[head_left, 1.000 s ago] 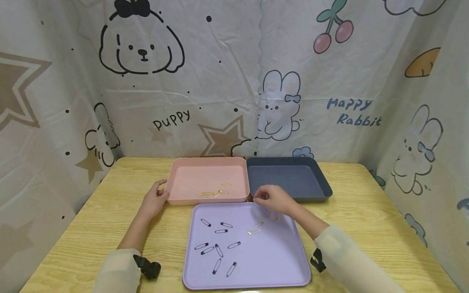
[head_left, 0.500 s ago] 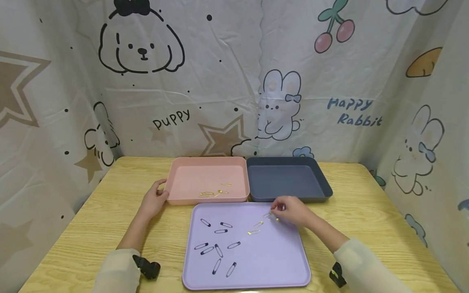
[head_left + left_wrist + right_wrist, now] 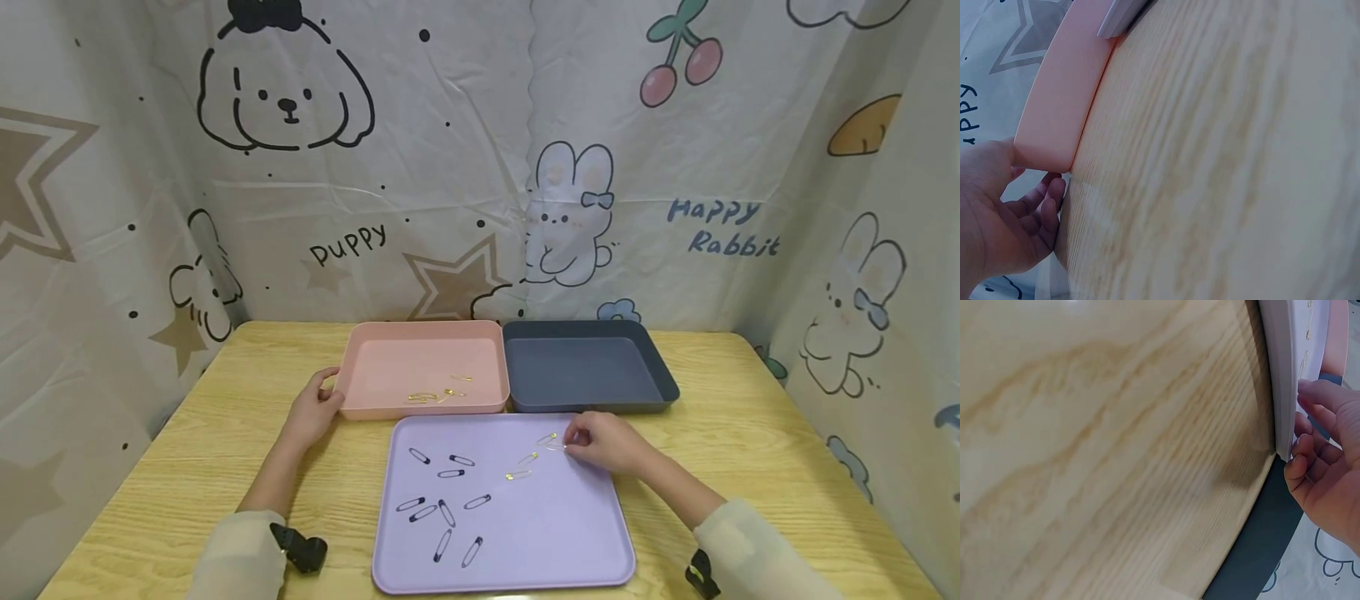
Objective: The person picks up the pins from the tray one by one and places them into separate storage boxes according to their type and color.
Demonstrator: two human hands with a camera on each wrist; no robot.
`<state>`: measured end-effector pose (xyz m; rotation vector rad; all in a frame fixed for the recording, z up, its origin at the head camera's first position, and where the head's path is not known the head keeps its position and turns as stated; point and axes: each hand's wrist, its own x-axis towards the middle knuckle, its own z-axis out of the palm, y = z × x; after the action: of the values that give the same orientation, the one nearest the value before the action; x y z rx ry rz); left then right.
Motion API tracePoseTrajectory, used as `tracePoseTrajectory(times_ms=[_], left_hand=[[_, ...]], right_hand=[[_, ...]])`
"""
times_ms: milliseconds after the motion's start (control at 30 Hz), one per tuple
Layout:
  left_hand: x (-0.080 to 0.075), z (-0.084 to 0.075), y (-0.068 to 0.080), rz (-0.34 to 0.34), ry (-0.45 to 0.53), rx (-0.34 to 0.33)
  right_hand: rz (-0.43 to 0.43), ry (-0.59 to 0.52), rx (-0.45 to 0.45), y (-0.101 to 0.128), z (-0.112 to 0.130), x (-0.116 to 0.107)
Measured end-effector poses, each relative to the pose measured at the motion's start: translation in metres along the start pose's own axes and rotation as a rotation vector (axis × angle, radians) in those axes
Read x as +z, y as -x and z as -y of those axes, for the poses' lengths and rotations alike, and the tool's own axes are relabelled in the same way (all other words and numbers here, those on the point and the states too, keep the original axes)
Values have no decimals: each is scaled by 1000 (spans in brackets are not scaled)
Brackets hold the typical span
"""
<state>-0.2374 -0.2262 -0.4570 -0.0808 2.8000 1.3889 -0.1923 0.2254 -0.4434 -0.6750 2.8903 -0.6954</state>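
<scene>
**Left hand (image 3: 313, 408) on the pink tray (image 3: 420, 354), right hand (image 3: 606, 443) at a gold pin**

Head view, left to right. Left hand: left of centre, fingers loosely bent, touching the pink tray's left end. Left wrist view agrees — hand sits at the tray's corner. Black wrist device (image 3: 302, 550) on that sleeve, lower left; can't read any marking on it.

Curtain (image 3: 450, 167) fills the upper frame. Legible print: "Puppy" (image 3: 348, 245) in slanted black letters, left of centre. Part of some black lettering also shows sideways at the left edge of the left wrist view.

Pink tray: mid-frame, a cluster of gold safety pins (image 3: 422, 397) near its front wall. Lilac tray (image 3: 555, 537): lower centre, in front of both others. Nine black safety pins (image 3: 477, 502) spread over its left half; gold ones (image 3: 518, 476) in its upper right part, four visible.

Dark tray (image 3: 585, 367): right of the pink one, side by side.

Right hand: over the lilac tray's upper right edge, thumb and forefinger narrow, tips at one end of a gold pin — can't tell if it's gripped.

Further right on the curtain: "Happy Rabbit" (image 3: 723, 227), blue, two lines.
</scene>
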Motion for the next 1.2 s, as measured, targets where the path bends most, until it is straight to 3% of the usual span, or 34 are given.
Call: tracePoseTrajectory(times_ms=[400, 800, 1200], left_hand=[[0, 3, 0, 3, 0, 4], [0, 2, 0, 1, 1, 17], [1, 6, -3, -4, 0, 19]], right_hand=[[-17, 53, -24, -1, 0, 6], [-42, -23, -48, -7, 5, 1], [-19, -79, -44, -27, 28, -18]])
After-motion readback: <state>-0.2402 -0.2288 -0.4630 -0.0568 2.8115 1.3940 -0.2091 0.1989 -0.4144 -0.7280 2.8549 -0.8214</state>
